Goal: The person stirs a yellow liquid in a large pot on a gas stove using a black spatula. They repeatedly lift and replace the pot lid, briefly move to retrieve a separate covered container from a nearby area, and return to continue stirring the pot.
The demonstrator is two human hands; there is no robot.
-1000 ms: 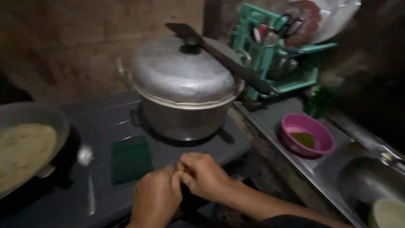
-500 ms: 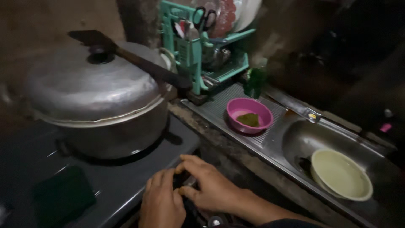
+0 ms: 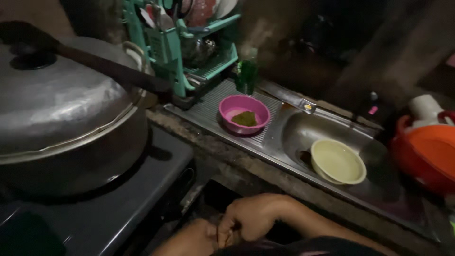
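Where stove [image 3: 142,199] meets steel sink [image 3: 303,128], both hands' fingers [image 3: 227,227] pressed together (dim kitchen)

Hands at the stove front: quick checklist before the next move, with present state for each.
1. Both hands in view: ok. Left hand and right hand meet low at the stove front edge.
2. What the fingers pinch: cannot tell, too dark and small.
3. Big pot covered: ok, the lid sits on it.
4. Long dark handle across the lid, away from the hands: ok.
5. Pink bowl steady on the drainboard: ok, upright with something green inside.
6. Yellow bowl in the sink: ok, upright.
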